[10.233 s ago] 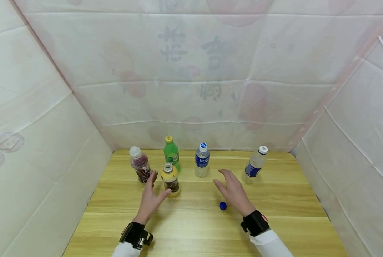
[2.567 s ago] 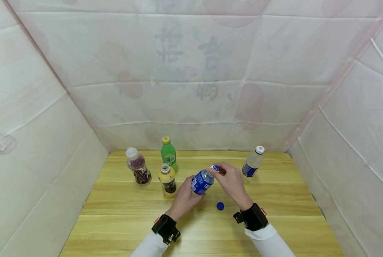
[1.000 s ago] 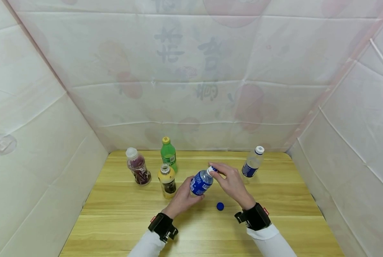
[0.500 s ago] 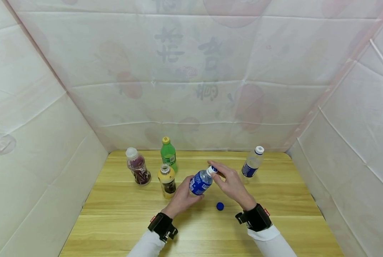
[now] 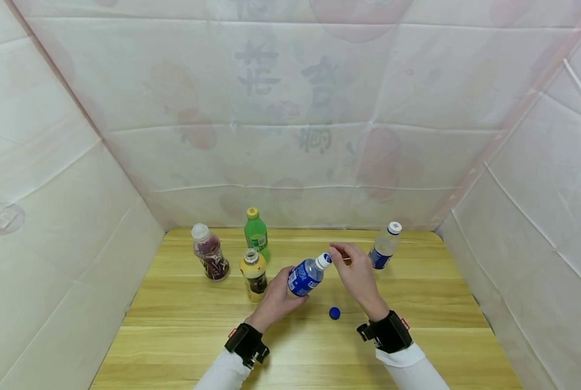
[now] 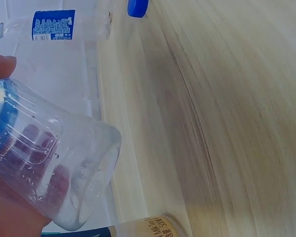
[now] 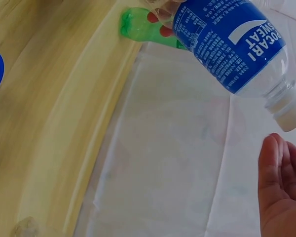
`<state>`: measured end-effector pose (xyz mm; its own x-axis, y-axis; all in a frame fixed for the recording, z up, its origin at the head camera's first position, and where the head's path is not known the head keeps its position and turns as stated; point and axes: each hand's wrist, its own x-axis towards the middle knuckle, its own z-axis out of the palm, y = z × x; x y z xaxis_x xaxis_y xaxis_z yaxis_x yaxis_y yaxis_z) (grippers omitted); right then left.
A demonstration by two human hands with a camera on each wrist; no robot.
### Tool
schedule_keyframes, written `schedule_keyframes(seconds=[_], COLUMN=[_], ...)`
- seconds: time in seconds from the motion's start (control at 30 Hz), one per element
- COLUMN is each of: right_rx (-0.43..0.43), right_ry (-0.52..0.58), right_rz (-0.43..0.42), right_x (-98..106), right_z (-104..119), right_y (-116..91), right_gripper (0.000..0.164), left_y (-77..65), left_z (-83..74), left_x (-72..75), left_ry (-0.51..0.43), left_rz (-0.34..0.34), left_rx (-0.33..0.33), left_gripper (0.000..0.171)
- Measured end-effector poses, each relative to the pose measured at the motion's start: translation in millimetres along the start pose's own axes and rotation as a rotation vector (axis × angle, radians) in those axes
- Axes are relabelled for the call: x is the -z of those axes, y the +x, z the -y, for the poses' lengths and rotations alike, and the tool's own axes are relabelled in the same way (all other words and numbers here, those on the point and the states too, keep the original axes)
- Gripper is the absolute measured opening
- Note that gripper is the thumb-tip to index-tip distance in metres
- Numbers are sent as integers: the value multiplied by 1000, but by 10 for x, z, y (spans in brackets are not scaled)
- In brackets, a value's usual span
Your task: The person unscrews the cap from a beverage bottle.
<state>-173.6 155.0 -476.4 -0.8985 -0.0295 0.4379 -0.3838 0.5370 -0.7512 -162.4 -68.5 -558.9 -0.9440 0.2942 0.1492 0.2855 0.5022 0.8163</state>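
Observation:
Tilted in my left hand (image 5: 274, 301) is a clear plastic drink bottle (image 5: 305, 278) with a blue label, its white-and-blue cap (image 5: 324, 261) on the neck and pointing up to the right. The fingers wrap round the bottle's lower body, as the left wrist view also shows. My right hand (image 5: 360, 275) is just right of the cap, apart from it. In the right wrist view its fingers (image 7: 271, 163) are loosely bent with nothing between them, below the bottle (image 7: 232, 44). A loose blue cap (image 5: 334, 313) lies on the table below the two hands.
A purple drink bottle (image 5: 211, 257), a green bottle (image 5: 256, 229) with a yellow cap and an uncapped yellow bottle (image 5: 254, 275) stand left of the hands. Another blue-labelled bottle (image 5: 383, 250) stands at the right. Cloth walls (image 5: 290, 162) surround the wooden table (image 5: 173, 325).
Since the oldest frame, the left hand has lifted the blue-labelled bottle off the table and tilted it. The right hand, at its cap half a second ago, has now come off to the right.

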Motion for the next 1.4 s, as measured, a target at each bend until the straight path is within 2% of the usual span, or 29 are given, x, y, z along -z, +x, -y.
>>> schedule_keyframes(seconds=[0.27,0.5,0.83,1.17,1.4], right_rx=[13,2,14,97,145], right_ry=[-140,-167,-100,-64,-13], right_rz=[63,90,151,249,307], right_x=[-37,-37,12,64,85], right_z=[8,17,41,78,90], right_y=[-4,0,0,-4,-2], right_gripper=[30,32,32,33,34], left_y=[7,-1,-2,6,12], left_z=[-4,1,5,-5,9], left_x=[11,17,10,9,-2], left_ry=[66,92,75,37,36], left_rz=[-14,-10,-4,6,4], left_rx=[-38,-45,-47,-19,-27], left_gripper=[76,77,77,78,78])
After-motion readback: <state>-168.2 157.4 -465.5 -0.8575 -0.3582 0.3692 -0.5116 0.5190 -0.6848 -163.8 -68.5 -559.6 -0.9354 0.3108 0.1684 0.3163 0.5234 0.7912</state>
